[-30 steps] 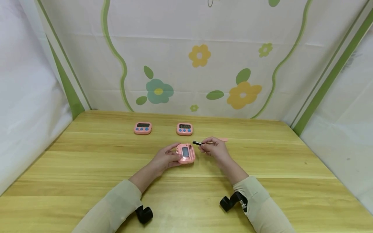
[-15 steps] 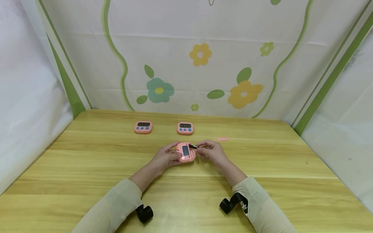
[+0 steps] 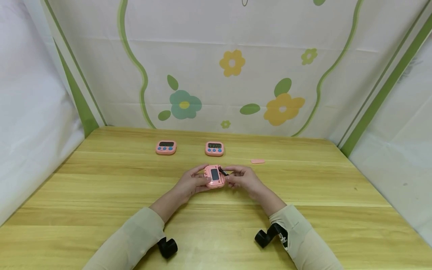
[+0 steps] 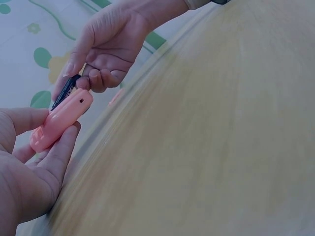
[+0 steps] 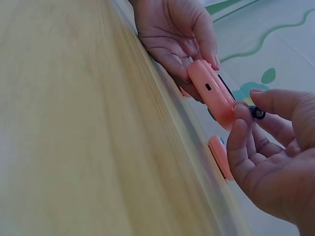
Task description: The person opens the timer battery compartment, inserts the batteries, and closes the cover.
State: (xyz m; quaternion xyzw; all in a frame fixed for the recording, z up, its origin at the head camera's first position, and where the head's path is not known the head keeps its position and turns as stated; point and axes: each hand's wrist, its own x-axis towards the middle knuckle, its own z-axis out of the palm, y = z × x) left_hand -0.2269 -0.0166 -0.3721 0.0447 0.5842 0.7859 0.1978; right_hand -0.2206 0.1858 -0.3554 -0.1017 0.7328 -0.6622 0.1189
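Note:
My left hand (image 3: 189,184) grips a pink digital timer (image 3: 212,183) by its left side, thumb on the face turned up toward me. That face is the back, with a dark panel and an open battery slot along the right. Between thumb and fingers my right hand (image 3: 245,179) pinches a black battery (image 3: 223,172), tilted, its far end at the top of the slot. In the left wrist view the battery (image 4: 66,92) lies slanted along the timer's edge (image 4: 61,120). The right wrist view shows the battery's end (image 5: 257,113) between thumb and fingers.
Two more pink timers with blue buttons lie farther back on the wooden table (image 3: 216,232), one at left (image 3: 165,147) and one at the middle (image 3: 214,149). A small pink battery cover (image 3: 258,161) lies beyond my right hand. A flowered cloth backdrop (image 3: 202,48) rises behind.
My right hand has moved left with the battery, bringing its far end from beside the timer into the top of the slot. The battery now slants more steeply. The left hand stays nearly still.

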